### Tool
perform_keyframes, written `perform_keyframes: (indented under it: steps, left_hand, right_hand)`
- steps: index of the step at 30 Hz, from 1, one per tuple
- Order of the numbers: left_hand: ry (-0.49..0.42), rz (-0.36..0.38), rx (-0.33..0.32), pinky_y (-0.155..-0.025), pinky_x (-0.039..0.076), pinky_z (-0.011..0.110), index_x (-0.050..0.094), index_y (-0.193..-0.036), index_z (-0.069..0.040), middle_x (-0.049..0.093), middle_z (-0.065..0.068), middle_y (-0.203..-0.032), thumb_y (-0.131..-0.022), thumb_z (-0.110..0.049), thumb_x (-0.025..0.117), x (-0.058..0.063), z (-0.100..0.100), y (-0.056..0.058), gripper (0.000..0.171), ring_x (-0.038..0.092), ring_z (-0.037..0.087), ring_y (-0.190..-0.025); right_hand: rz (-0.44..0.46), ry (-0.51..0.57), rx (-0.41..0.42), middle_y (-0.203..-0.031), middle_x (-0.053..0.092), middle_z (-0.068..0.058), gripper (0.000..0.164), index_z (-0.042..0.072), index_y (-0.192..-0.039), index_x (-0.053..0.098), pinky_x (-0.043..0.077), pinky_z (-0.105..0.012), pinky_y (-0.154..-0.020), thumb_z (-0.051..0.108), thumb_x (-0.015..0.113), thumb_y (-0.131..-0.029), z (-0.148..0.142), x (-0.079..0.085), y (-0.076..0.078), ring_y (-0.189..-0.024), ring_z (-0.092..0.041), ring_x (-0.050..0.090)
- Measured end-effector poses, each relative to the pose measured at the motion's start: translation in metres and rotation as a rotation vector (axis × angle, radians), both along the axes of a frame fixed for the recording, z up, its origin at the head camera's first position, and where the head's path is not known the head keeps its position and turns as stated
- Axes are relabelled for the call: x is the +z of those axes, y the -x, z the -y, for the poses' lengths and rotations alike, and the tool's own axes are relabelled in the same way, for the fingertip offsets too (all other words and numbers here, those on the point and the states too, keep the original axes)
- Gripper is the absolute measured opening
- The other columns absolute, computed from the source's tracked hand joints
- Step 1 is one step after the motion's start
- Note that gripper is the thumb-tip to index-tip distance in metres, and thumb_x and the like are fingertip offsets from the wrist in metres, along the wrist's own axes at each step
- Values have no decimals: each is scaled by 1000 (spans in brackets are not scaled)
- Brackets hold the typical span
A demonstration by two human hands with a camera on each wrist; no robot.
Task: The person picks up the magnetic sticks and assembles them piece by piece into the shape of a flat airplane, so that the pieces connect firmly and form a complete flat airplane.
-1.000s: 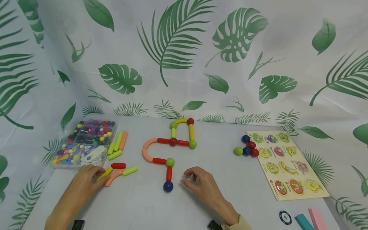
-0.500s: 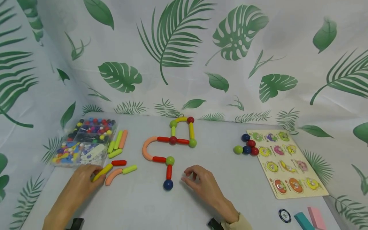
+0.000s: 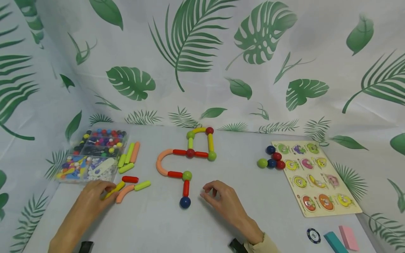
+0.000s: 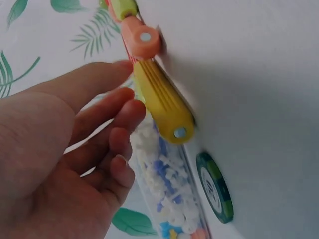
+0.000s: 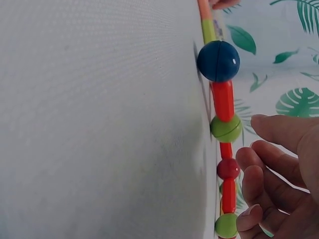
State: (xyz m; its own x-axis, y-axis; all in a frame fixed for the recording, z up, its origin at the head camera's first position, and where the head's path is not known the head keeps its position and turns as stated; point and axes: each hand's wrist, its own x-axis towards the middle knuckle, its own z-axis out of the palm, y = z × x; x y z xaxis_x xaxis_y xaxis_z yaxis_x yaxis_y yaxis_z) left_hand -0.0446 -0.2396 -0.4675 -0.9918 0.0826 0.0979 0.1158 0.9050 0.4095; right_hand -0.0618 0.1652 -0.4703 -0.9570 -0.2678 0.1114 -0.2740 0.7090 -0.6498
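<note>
My left hand [image 3: 95, 195] is at the left, its fingertips right over a yellow magnetic stick [image 4: 164, 102] that shows between thumb and index finger. The fingers are loosely bent and do not wrap round it. Beside it lie a red stick [image 3: 130, 179], a curved peach stick [image 3: 125, 194] and a lime stick [image 3: 142, 185]. Loosely bent, with nothing in it, my right hand [image 3: 225, 200] is to the right of a dark blue ball [image 3: 185, 202]. That ball ends a figure of sticks and balls, with a curved peach piece [image 3: 160, 162] and a red ball [image 3: 190, 153].
A clear divided box [image 3: 91, 154] of beads stands at the back left, with lime and peach sticks [image 3: 134, 152] beside it. Several loose balls [image 3: 271, 163] touch a wooden fruit board [image 3: 316, 179] on the right. A round chip [image 3: 314, 235] and teal and pink blocks [image 3: 348, 237] lie front right.
My left hand shifts slightly over the yellow stick, and less of the stick's near end shows than half a second ago. My right hand and the figure stay in place.
</note>
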Motion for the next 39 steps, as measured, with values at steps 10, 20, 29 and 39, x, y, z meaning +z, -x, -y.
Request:
perform_keyframes:
  steps: [10,20,29,39]
  left_hand:
    - [15,-70,-98,-71,50,39,76,-91,-7,63,-1,-85,-78,-21,88,1,-16,-3,23,55,17,-84]
    - [93,-211,-154,-63,44,33,71,-80,-7,53,-4,-70,-70,-16,93,-2,-26,0,25,47,13,-70]
    - [71,-126,-139,-63,41,31,66,-80,-13,51,-7,-68,-74,-11,88,-1,-30,2,22,45,12,-70]
    - [36,-328,-197,-68,52,37,71,-88,-8,65,-2,-79,-68,-22,94,14,-37,3,34,57,14,-77]
  right_hand:
    - [-29,15,7,-84,63,17,16,20,-101,74,47,-21,-64,22,81,-87,-1,-3,0,-73,-4,55]
    - [-14,18,21,-85,62,18,14,22,-102,74,47,-20,-65,23,80,-89,-2,-2,-1,-73,-1,53]
    - [6,13,15,-84,61,20,11,23,-102,74,46,-18,-65,23,77,-91,-2,-1,0,-74,-3,54]
    - [5,6,0,-83,60,20,10,23,-101,74,45,-18,-62,23,77,-92,-2,1,0,-73,-2,53]
